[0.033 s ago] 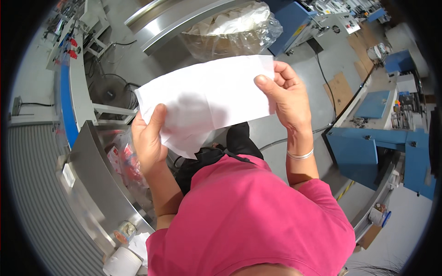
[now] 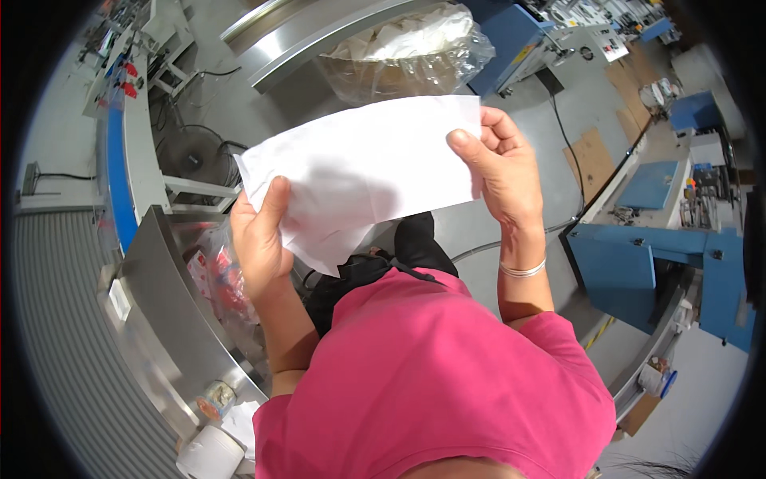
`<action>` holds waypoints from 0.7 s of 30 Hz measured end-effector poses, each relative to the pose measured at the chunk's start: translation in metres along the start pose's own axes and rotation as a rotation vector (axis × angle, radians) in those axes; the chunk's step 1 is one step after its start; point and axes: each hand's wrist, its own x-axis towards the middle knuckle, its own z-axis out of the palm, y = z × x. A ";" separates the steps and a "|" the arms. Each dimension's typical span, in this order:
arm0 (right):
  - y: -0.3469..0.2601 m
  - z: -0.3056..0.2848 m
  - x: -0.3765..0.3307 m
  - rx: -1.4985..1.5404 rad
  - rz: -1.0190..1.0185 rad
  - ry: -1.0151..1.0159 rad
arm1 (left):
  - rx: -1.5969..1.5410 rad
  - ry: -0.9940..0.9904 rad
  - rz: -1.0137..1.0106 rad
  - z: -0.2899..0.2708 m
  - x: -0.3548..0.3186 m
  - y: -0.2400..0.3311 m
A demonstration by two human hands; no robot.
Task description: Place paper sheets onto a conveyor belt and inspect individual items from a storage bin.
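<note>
A thin, white, paper-like sheet [image 2: 423,152] is stretched in the air in front of my body. Its left end is gripped by my left hand [image 2: 263,231], the thumb on top and the fingers mostly hidden behind. At the other end, my right hand [image 2: 507,176] pinches the edge between thumb and curled fingers. A creased flap of the sheet droops beside my left hand. Soft shadows fall across its middle. Whether it is paper or a thin fabric I cannot tell.
Beyond the sheet stands a container lined with clear plastic [image 2: 399,60], beside a metal counter edge [image 2: 299,48]. To my left is a steel worktop [image 2: 171,295] with a white roll [image 2: 210,453] at its near end. Blue machinery [image 2: 614,271] stands on the right. Cables cross the floor.
</note>
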 end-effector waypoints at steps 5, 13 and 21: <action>0.002 -0.002 0.001 0.005 -0.010 0.024 | -0.021 0.021 0.021 0.020 -0.002 0.003; 0.006 -0.005 0.006 0.065 -0.038 0.060 | -0.057 0.060 -0.024 0.024 0.002 -0.005; 0.003 -0.002 0.005 -0.001 -0.003 -0.073 | -0.018 0.042 -0.029 0.029 0.001 -0.008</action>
